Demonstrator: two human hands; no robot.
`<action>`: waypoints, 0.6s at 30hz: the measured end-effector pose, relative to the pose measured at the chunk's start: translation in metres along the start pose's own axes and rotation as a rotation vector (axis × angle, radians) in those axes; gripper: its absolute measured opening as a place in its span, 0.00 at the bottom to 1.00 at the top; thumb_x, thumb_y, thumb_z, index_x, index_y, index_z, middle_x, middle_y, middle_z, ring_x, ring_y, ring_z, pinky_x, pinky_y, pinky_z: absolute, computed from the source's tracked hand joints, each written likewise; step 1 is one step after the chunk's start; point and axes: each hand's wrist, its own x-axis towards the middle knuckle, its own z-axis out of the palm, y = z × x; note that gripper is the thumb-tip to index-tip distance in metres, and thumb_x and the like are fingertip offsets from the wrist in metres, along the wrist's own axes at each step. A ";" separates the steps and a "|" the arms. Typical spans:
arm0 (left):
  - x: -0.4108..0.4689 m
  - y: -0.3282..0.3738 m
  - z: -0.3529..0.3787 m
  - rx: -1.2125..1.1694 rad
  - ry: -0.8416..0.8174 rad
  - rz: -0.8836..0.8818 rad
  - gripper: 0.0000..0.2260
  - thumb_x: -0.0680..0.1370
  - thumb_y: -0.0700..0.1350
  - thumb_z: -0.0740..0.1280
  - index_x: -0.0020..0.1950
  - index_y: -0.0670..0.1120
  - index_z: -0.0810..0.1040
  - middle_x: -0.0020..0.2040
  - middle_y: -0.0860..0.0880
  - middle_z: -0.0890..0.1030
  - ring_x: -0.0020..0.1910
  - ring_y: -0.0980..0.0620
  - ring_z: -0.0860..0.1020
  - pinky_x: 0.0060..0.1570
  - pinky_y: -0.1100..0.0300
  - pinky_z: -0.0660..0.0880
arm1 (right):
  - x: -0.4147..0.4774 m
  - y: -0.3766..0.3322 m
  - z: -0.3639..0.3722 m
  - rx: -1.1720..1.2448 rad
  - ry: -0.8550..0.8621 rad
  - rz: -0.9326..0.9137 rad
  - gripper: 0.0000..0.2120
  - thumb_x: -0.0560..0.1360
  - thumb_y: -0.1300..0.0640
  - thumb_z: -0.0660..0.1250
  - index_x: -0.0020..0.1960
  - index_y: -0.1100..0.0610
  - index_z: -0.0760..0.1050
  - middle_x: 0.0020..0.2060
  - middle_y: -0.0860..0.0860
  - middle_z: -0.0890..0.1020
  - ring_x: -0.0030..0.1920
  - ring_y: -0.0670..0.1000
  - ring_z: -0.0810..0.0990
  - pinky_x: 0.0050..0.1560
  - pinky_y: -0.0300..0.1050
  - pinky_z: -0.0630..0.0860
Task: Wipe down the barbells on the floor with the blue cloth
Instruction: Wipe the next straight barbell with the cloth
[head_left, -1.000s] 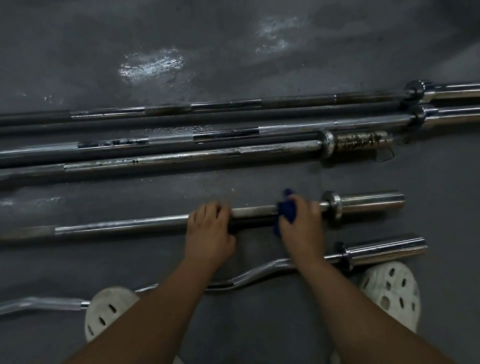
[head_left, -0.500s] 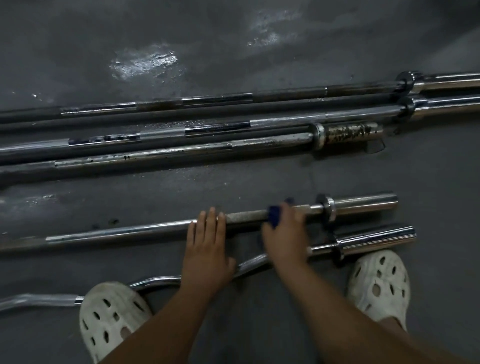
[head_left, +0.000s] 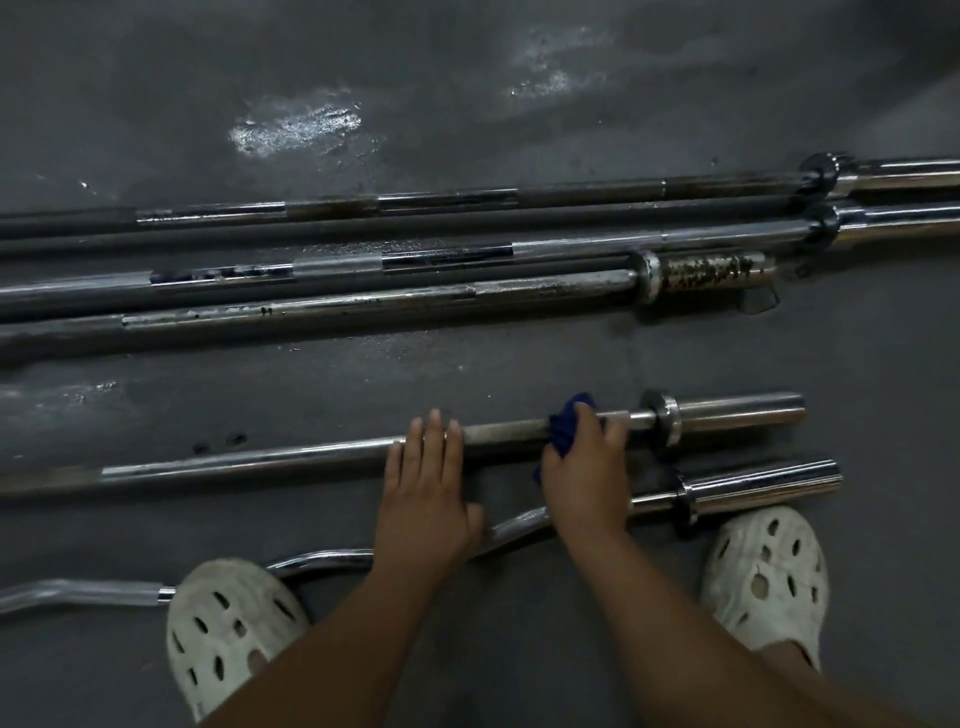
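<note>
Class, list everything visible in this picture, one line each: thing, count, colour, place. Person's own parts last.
Long barbells: two, dark and chrome, farthest away, side by side.
Rusty-sleeved barbell: one, chrome with brown rust, just nearer.
Short straight barbell: one, chrome, under both hands.
EZ curl bar: one, chrome, nearest, by the clogs.
Blue cloth: one, blue, round the short straight barbell.
Floor: grey, beneath everything.
Clogs: two, white, bottom left and right.
Left hand: one, fingers straight on that barbell.
Right hand: one, gripping the cloth.
</note>
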 end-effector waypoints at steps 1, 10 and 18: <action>0.012 -0.003 -0.006 0.004 -0.002 0.004 0.42 0.70 0.55 0.61 0.81 0.44 0.52 0.81 0.41 0.50 0.80 0.43 0.47 0.77 0.45 0.46 | -0.001 -0.014 0.008 -0.001 -0.065 -0.092 0.28 0.73 0.55 0.69 0.71 0.51 0.65 0.64 0.56 0.66 0.57 0.60 0.76 0.57 0.51 0.75; 0.052 -0.016 -0.032 0.012 -0.009 0.000 0.45 0.71 0.57 0.65 0.82 0.46 0.45 0.81 0.45 0.42 0.80 0.45 0.41 0.77 0.48 0.44 | 0.060 0.010 -0.012 -0.018 0.054 0.015 0.33 0.74 0.59 0.68 0.76 0.50 0.61 0.63 0.58 0.66 0.56 0.62 0.75 0.57 0.52 0.73; 0.089 -0.024 -0.046 0.037 0.022 -0.021 0.41 0.69 0.56 0.62 0.80 0.47 0.55 0.80 0.46 0.57 0.79 0.46 0.53 0.77 0.46 0.50 | 0.084 -0.018 0.001 0.123 -0.005 -0.073 0.30 0.74 0.60 0.66 0.74 0.48 0.64 0.63 0.56 0.67 0.56 0.61 0.76 0.59 0.55 0.75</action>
